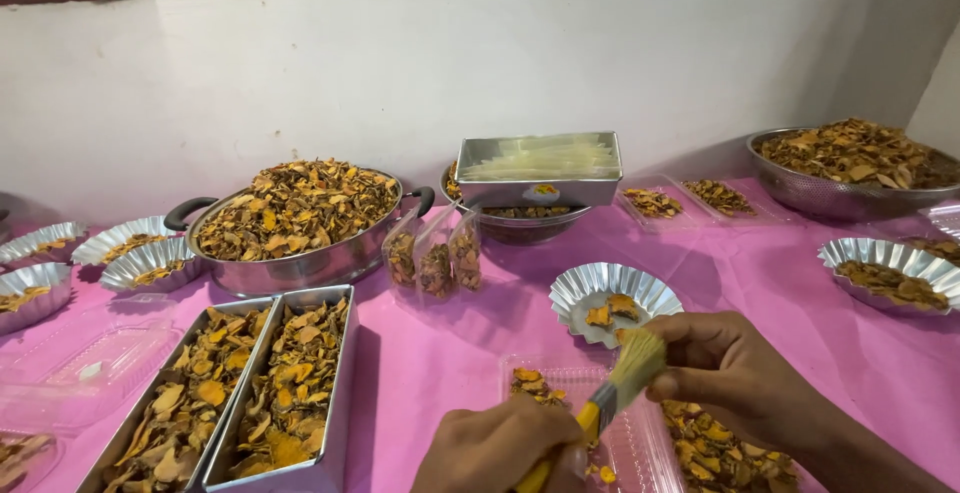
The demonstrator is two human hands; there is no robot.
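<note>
Here my left hand (500, 448) grips the brush (612, 390) handle while my right hand (735, 368) pinches its bristles, steadying them above the clear tray (640, 448).

You've only got the one view here, a head-worn camera, so there's no second view sharing any of the scene. It sits above the pink-covered table (450, 353) and tilts forward and down, facing the plain white wall (500, 43) that fills the upper half of the frame. Your left hand (495, 448) and right hand (730, 368) sit close up at the bottom edge, partly cut off. The big round steel pot of dried yellow-brown slices (295, 228) is left of centre, farther back near the wall.
</note>
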